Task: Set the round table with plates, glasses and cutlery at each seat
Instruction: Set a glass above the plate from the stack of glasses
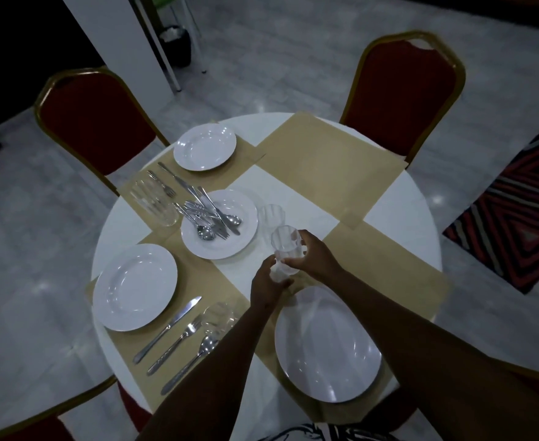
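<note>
Both bare forearms reach from the bottom edge over the near plate (327, 345), which lies on a tan placemat (398, 275) at the closest seat of the round white table (401, 224). Just beyond that plate's far rim, the left hand (269, 286) is closed around the base of a clear tumbler (279, 272), and the right hand (309, 254) is wrapped around the side of an upper clear glass (285, 243) that sits in or directly on top of the lower one; which of the two I cannot tell. Another empty glass (272, 216) stands just behind them on the white cloth. To its left a centre plate (230, 246) carries a loose heap of spoons and forks (209, 218). Farther left, a tall glass (155, 203) stands beside a fork (161, 184) and a knife (179, 179), with a far plate (205, 147) behind them. At the left seat lie a plate (135, 287), a table knife (168, 329), a second fork (175, 343), a spoon (190, 364) and a further glass (219, 316). Two red chairs with gold frames (404, 90) (93, 122) stand at the far side.
</note>
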`<state>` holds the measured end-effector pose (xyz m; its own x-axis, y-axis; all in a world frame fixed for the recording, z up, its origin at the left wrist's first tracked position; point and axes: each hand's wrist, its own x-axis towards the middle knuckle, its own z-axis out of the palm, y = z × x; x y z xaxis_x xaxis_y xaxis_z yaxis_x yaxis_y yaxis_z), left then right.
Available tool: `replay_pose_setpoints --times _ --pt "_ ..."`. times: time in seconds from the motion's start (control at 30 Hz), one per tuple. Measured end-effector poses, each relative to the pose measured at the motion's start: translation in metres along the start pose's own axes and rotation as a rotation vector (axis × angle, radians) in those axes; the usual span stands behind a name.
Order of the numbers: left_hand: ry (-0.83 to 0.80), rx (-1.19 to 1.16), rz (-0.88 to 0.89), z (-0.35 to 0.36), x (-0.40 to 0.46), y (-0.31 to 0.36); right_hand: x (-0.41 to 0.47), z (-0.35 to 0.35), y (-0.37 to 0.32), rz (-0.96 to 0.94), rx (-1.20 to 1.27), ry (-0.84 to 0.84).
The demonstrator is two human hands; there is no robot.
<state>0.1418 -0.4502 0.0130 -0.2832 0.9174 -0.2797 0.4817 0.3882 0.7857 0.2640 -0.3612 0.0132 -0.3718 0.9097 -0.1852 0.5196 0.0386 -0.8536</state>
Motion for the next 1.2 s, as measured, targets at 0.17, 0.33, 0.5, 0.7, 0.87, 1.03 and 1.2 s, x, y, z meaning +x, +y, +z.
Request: replay_pose_setpoints --times 0.17,0.33,0.5,0.7,0.87,1.03,1.2 --pt "-0.042 -0.036 -0.004 0.006 0.005 -0.001 -0.005 -0.020 0.004 0.011 0.016 0.065" --pt "-0.082 -0.014 -0.040 0.016 0.011 0.015 -0.014 -0.051 0.015 0.029 0.041 0.146" --pt "-0.117 0.013 0.002 0.031 0.024 0.037 -0.020 -0.091 0.032 0.080 0.072 0.225" --pt "-0.192 0.013 0.005 0.050 0.040 0.061 -0.015 -0.126 0.045 0.154 0.079 0.295" --pt "-0.213 0.051 -0.003 0.061 0.050 0.070 -0.008 -0.135 0.051 0.185 0.093 0.309" --pt "-0.223 0.057 -0.025 0.060 0.052 0.063 0.000 -0.132 0.055 0.220 0.103 0.316" --pt "-0.216 0.069 -0.042 0.054 0.051 0.054 0.004 -0.127 0.060 0.234 0.105 0.312"
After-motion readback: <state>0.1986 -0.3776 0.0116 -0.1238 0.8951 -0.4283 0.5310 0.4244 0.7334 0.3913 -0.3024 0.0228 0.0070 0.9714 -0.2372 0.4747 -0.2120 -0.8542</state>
